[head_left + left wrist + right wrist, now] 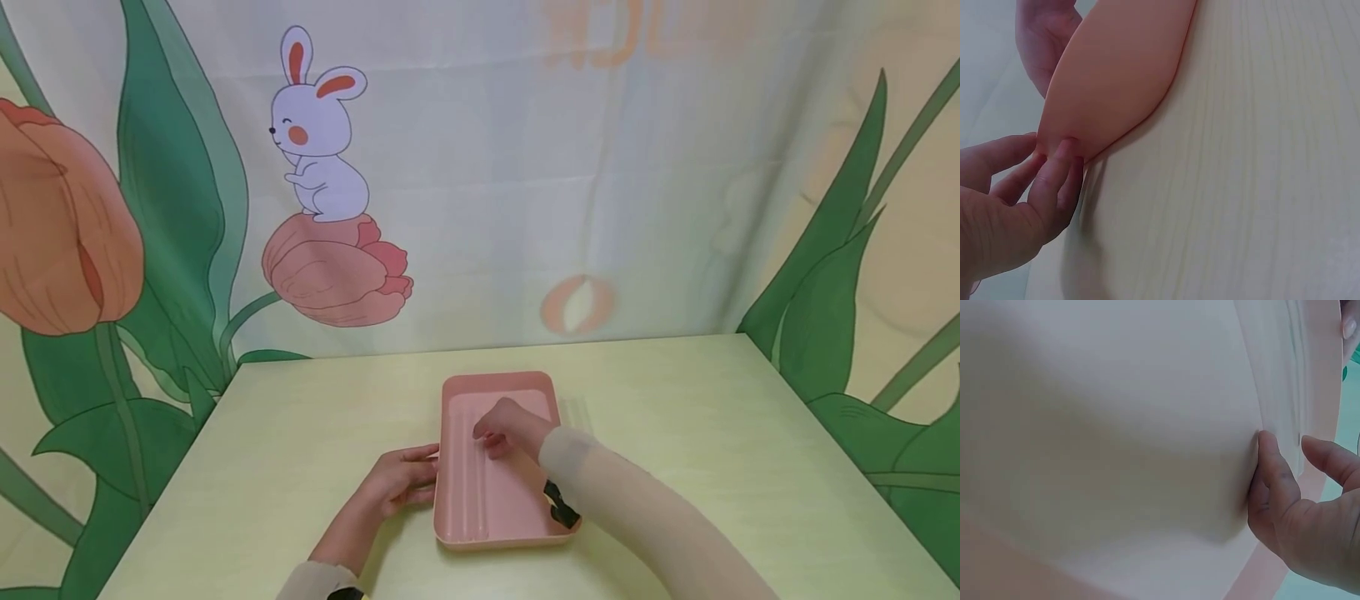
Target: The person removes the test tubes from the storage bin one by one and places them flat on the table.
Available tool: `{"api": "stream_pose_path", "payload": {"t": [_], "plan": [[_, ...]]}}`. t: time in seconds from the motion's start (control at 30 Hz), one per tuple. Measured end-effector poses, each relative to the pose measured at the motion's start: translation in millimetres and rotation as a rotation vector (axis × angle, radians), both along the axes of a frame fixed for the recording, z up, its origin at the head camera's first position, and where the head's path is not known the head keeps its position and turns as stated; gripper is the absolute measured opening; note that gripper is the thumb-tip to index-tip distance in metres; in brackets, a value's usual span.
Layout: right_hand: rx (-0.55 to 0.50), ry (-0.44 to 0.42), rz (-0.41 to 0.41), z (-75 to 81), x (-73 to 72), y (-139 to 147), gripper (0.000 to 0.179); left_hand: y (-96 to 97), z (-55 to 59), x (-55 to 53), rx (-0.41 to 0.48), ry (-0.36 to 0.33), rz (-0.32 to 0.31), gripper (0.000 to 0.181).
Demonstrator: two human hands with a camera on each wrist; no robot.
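Note:
A shallow pink tray stands on the table, its long sides running away from me. Long clear strips, like thin rods or tubes, lie lengthwise along its left side. My left hand is outside the tray, straight fingers touching its left wall. Over the tray floor, my right hand reaches in from the right with bent fingers. In the right wrist view its thumb and forefinger stand on either side of the rightmost clear rod, pinching it near the far end. The grip itself is partly hidden.
Just right of the tray, more faint clear strips lie on the pale wood-grain table. Behind the table hangs a printed cloth with a rabbit, tulips and leaves, which also covers both sides.

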State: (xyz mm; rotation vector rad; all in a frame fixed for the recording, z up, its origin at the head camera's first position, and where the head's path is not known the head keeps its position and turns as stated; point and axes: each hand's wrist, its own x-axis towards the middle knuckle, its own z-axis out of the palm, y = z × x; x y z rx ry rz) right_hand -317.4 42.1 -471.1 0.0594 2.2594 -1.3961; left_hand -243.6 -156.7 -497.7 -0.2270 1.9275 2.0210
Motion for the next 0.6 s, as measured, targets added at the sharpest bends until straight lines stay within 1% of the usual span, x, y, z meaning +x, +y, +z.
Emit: {"api": "stream_pose_path", "payload": {"t": [0.1, 0.23, 0.37, 0.47, 0.6], "plan": [[0.012, 0.003, -0.015, -2.2, -1.1, -1.8, 0.015, 0.7, -0.5, 0.0, -0.011, -0.001, 0.014, 0.049], [0.010, -0.005, -0.073, -5.9, -4.0, -8.2, 0.012, 0.7, -1.0, -0.7, -0.013, 0.002, 0.026, 0.048], [-0.003, -0.025, -0.126, -6.5, -4.1, -12.7, 0.013, 0.5, -2.3, -0.9, -0.012, 0.000, 0.027, 0.048], [-0.014, -0.037, -0.138, -5.1, -2.9, -12.5, 0.013, 0.6, -2.8, -0.3, -0.014, -0.005, 0.028, 0.049], [-0.065, -0.049, -0.131, -4.1, -1.8, -9.5, 0.005, 0.6, -2.9, 0.5, -0.011, -0.013, 0.037, 0.049]]}}
